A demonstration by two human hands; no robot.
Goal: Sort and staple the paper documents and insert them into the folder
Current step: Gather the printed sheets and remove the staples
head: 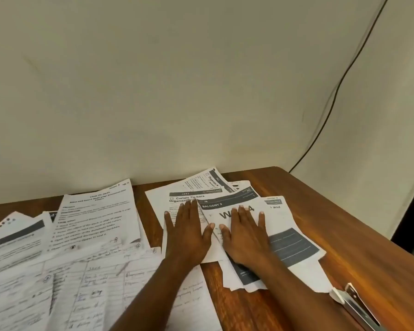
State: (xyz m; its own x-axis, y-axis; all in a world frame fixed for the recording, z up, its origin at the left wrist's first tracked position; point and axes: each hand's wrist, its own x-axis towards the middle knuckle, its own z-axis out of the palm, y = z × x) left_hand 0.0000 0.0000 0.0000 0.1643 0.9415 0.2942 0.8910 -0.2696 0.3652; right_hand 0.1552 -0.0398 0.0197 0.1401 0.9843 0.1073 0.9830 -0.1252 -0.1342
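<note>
A brown wooden tabletop (320, 211) stands against a plain pale wall (177, 80), where a dark cable (330, 111) runs down. Both hands, left (189, 232) and right (245, 237), lie flat with fingers spread on overlapping printed papers (294, 242); handwritten sheets (81, 283) cover the left side, and a stapler (359, 304) lies near right.

Wooden table (320, 211) against a wall, bearing a fanned pile of printed sheets (292, 237), scattered handwritten pages (58, 283), and a metal stapler (359, 304) near its right edge.
</note>
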